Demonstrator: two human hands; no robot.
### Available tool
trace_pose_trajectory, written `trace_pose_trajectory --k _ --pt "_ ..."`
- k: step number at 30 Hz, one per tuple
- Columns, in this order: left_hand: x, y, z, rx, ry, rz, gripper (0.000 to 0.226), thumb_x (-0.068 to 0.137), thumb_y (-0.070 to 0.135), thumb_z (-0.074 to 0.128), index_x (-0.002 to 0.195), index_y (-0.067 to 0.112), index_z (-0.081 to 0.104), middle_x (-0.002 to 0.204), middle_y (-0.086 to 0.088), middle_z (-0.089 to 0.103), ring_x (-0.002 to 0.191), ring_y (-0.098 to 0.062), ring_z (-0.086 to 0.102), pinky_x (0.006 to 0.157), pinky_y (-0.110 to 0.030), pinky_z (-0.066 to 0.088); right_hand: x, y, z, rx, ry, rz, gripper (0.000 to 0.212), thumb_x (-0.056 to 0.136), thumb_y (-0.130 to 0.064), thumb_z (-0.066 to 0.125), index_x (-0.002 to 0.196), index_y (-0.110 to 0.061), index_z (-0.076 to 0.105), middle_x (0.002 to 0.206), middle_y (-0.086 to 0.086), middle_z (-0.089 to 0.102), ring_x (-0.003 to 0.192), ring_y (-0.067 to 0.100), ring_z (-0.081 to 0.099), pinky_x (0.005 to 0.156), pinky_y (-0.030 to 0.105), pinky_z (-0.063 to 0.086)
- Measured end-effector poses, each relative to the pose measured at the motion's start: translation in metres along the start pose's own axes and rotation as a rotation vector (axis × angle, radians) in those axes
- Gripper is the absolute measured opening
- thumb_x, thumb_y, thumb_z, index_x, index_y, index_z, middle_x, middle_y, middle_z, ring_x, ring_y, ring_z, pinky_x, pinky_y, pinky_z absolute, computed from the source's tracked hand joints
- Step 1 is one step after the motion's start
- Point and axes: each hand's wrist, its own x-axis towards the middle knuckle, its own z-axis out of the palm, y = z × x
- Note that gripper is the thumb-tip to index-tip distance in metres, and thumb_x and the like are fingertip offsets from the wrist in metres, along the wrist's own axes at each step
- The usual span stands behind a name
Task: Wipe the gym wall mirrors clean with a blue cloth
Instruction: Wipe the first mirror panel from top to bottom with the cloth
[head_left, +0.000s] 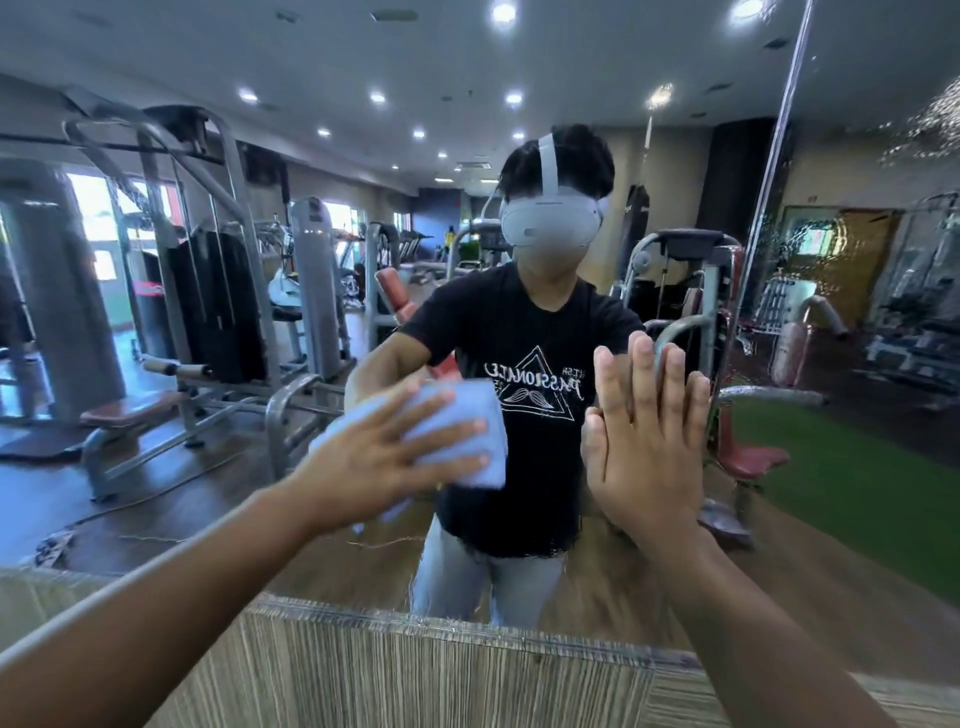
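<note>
Mirror: the mirror (171, 499) fills the head view. A vertical seam (769, 218) divides the wide panel from a second panel (883, 338) on the right.
Blue cloth: the blue cloth (462, 441), folded into a thick pad, lies flat on the wide panel at chest height of the reflected person. It is just left of the right hand and does not touch it.
Left hand: the left hand (384, 457) has its fingers spread and straight over the cloth, pressing it to the glass.
Right hand: the right hand (649, 452) has its palm flat on the glass. The fingers are straight, close together and pointing up, just left of the seam.
In the way: a wood-grain ledge (441, 670) runs under the mirror, and both forearms reach over it.
On the glass: droplets (930, 124) and wet streaks speckle the second panel's upper part.
Reflected: a person wearing a white headset (550, 223) and a black T-shirt (519, 332). Weight machines (208, 291) are at the left, green turf (857, 483) at the right, and ceiling lights (503, 11) above.
</note>
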Motion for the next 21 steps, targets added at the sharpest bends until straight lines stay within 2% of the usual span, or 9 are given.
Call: trace_pose_trajectory --k 4,6,8,11,13,15,17,19,21 --pt "0.053 -0.053 -0.025 -0.009 0.199 -0.270 0.078 0.085 -0.003 0.066 0.150 0.031 0.038 0.162 0.002 0.026 0.154 -0.033 0.011 0.123 -0.056 0.020 0.000 0.000 0.001 0.003 -0.001 0.002 0.059 0.109 -0.034 0.031 0.164 -0.019 0.020 0.171 0.013 0.015 0.157 0.038 0.013 0.125 0.060 0.014" --pt "0.078 -0.054 -0.028 -0.036 0.277 -0.379 0.081 0.082 -0.008 0.069 0.148 0.030 0.041 0.160 -0.001 0.031 0.152 -0.038 0.016 0.120 -0.058 0.026 0.000 0.000 0.001 0.012 -0.002 0.002 0.058 0.109 -0.035 0.030 0.164 -0.019 0.020 0.171 0.013 0.015 0.157 0.038 0.013 0.125 0.060 0.014" --pt "0.090 -0.038 -0.022 -0.047 0.323 -0.407 0.075 0.085 -0.007 0.069 0.147 0.026 0.043 0.158 -0.005 0.033 0.148 -0.043 0.020 0.119 -0.058 0.027 0.000 -0.001 0.000 0.012 -0.005 0.006 0.058 0.109 -0.035 0.029 0.164 -0.019 0.021 0.171 0.013 0.015 0.157 0.037 0.011 0.125 0.060 0.013" --pt "0.073 0.004 -0.001 -0.068 0.293 -0.297 0.054 0.100 0.003 0.054 0.149 0.024 0.043 0.158 -0.006 0.038 0.147 -0.042 0.026 0.120 -0.055 0.026 0.001 -0.001 -0.002 0.023 -0.013 0.011 0.058 0.109 -0.033 0.033 0.164 -0.018 0.022 0.171 0.012 0.013 0.158 0.037 0.011 0.125 0.060 0.013" --pt "0.044 0.035 0.014 -0.060 0.172 -0.133 0.044 0.108 0.011 0.039 0.150 0.025 0.042 0.158 -0.005 0.039 0.145 -0.038 0.032 0.118 -0.055 0.029 0.001 -0.001 -0.005 0.027 -0.023 0.014 0.059 0.108 -0.032 0.037 0.164 -0.018 0.022 0.171 0.012 0.012 0.157 0.037 0.011 0.125 0.061 0.013" --pt "0.011 0.053 0.023 -0.012 0.013 0.073 0.044 0.108 0.014 0.039 0.149 0.028 0.047 0.159 -0.002 0.040 0.147 -0.034 0.034 0.116 -0.058 0.031 0.001 -0.001 -0.007 0.019 -0.026 0.015 0.060 0.108 -0.031 0.039 0.164 -0.018 0.022 0.171 0.012 0.013 0.157 0.038 0.012 0.125 0.061 0.013" --pt "-0.014 0.045 0.019 0.044 -0.076 0.179 0.043 0.108 0.017 0.040 0.148 0.030 0.050 0.159 0.002 0.039 0.148 -0.033 0.034 0.115 -0.061 0.032 0.001 -0.003 -0.007 0.014 -0.029 0.017 0.060 0.107 -0.031 0.039 0.164 -0.018 0.022 0.171 0.012 0.012 0.157 0.038 0.011 0.126 0.059 0.010" --pt "-0.025 0.017 0.008 0.076 -0.093 0.161 0.044 0.109 0.019 0.036 0.150 0.032 0.047 0.160 0.003 0.036 0.147 -0.035 0.033 0.115 -0.065 0.029 0.001 -0.004 -0.007 0.013 -0.029 0.018 0.060 0.108 -0.031 0.037 0.164 -0.018 0.021 0.171 0.012 0.010 0.157 0.038 0.009 0.127 0.058 0.006" --pt "-0.018 -0.020 -0.011 0.083 -0.058 0.049 0.048 0.105 0.019 0.043 0.151 0.032 0.044 0.159 -0.001 0.038 0.148 -0.039 0.030 0.114 -0.067 0.029 0.000 -0.004 -0.005 0.014 -0.027 0.019 0.060 0.108 -0.032 0.033 0.165 -0.018 0.018 0.171 0.013 0.009 0.158 0.038 0.008 0.127 0.057 0.004"
